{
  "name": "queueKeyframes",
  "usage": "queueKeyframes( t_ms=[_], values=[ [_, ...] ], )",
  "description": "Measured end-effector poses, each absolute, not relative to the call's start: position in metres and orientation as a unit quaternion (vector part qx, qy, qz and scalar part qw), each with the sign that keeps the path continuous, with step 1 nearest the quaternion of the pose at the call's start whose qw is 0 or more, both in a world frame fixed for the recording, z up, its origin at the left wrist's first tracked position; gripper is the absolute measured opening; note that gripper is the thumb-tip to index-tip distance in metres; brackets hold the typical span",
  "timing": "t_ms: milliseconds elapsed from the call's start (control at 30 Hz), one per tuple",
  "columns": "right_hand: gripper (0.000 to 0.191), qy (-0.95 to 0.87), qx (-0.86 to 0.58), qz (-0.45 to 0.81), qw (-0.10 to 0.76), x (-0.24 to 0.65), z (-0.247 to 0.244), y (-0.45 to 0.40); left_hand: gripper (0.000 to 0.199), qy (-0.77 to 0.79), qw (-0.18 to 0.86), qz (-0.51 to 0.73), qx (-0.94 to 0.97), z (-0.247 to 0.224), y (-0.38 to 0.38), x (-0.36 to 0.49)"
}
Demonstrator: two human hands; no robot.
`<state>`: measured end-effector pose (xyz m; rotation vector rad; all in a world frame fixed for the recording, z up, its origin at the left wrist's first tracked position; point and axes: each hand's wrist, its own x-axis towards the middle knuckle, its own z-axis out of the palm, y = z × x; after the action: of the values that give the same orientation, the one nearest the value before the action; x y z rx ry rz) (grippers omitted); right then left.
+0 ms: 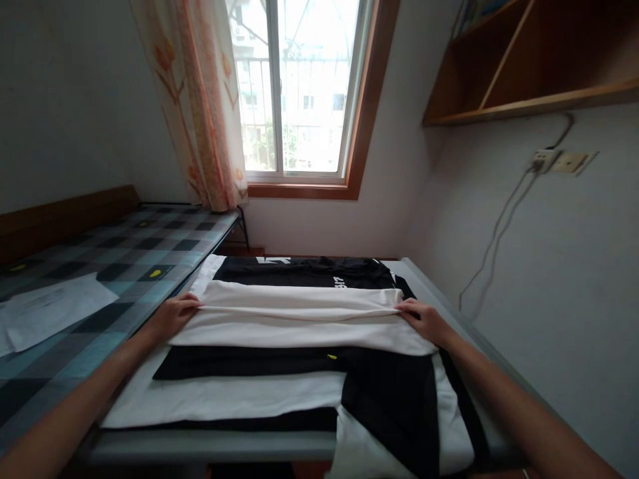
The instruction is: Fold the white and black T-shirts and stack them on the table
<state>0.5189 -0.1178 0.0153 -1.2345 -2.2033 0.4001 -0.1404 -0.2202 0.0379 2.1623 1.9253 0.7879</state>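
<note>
A white shirt (299, 329), partly folded over itself, lies across a layered spread of black and white clothing on a grey table (214, 446). My left hand (180, 314) pinches the left end of a raised crease in the white cloth. At the crease's right end, my right hand (423, 319) is closed on the same cloth. Between the hands the crease runs nearly straight. Beneath it, a black-and-white T-shirt (389, 392) lets its sleeve hang over the table's near edge. Beyond the white layer shows black cloth (304, 269) with white lettering.
To the left stands a bed with a checked mattress (184, 229), on which lie white papers (60, 313). A window (299, 93) with a floral curtain (200, 100) is ahead. A wooden shelf (539, 110) and a wall socket (546, 159) with a hanging cord are on the right.
</note>
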Motion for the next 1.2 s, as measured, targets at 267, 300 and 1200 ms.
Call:
queueKeyframes(
  t_ms=[267,300,1200],
  values=[
    [0.029,-0.822,-0.51,-0.051,0.248,0.511,0.016,-0.13,0.047,0.676,0.018,0.236,0.698,0.041,-0.222,-0.13],
    [0.028,-0.823,-0.516,-0.073,0.226,0.511,0.017,-0.133,0.046,0.679,0.014,0.236,0.695,0.042,-0.222,-0.13],
    [0.066,-0.86,-0.502,0.012,0.084,0.363,0.004,-0.123,0.06,0.512,-0.016,0.153,0.845,-0.004,-0.167,0.108]
  ],
)
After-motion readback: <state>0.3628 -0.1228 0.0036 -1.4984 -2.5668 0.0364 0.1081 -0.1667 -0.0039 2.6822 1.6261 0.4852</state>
